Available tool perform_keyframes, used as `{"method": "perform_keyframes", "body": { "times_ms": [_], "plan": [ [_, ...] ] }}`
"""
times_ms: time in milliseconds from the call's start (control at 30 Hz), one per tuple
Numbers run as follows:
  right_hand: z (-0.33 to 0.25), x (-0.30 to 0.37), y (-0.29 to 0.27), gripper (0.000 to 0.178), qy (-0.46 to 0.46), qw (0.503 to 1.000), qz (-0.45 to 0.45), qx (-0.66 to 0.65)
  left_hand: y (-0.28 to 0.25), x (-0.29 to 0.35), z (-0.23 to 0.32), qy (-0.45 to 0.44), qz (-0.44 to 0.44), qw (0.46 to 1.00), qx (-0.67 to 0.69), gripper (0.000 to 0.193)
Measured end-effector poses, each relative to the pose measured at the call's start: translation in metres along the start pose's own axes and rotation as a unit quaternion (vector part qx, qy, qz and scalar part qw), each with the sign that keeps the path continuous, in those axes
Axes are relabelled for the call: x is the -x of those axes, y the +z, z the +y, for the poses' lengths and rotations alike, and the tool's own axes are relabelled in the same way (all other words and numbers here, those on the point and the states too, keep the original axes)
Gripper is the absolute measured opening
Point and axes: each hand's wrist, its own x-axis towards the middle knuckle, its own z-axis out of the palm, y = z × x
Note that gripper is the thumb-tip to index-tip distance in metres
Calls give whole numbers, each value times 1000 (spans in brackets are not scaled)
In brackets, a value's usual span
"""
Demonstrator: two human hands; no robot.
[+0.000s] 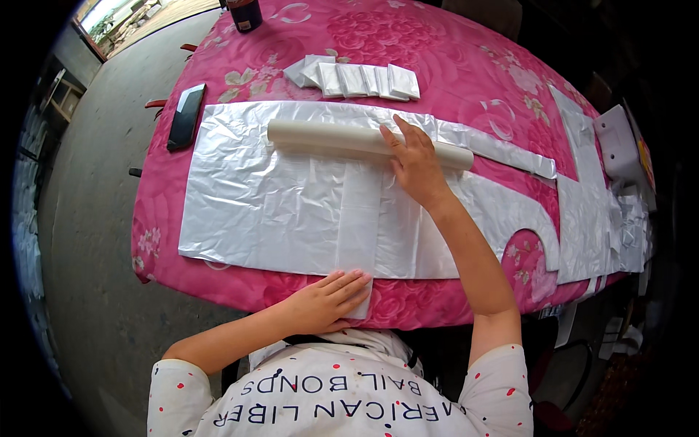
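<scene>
Head view: right hand [413, 159] splayed across the roll [320, 138]; left hand [320, 302] flat (fingers straight), partly hiding a translucent strip [358, 233].

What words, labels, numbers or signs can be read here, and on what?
White dotted shirt: two lines of large dark capitals, upside down in view; legible, but not copied.
Dark container, far edge: label too small to read.
Red-and-yellow item, right edge: any print too blurred to read.
White roll and plastic sheet: none visible.
</scene>
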Motion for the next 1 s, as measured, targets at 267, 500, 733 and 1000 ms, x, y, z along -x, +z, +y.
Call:
{"method": "perform_keyframes", "body": {
  "times_ms": [267, 500, 733, 1000],
  "plan": [
    [-69, 87, -29, 52, -103, 946, -220, -213, -6, 16, -23, 101, 78, 991, -35, 43],
    [-81, 93, -38, 47, -84, 941, -231, -232, -6, 13, -28, 101, 189, 973, 84, 36],
    [-85, 107, -23, 38, -54, 976, -112, -178, -20, -4, -39, -77, 174, 981, 19, 59],
    [-78, 94, -20, 23, 62, 962, -80, -253, -29, -20, -39, -182, 228, 945, 147, 41]
  ]
}}
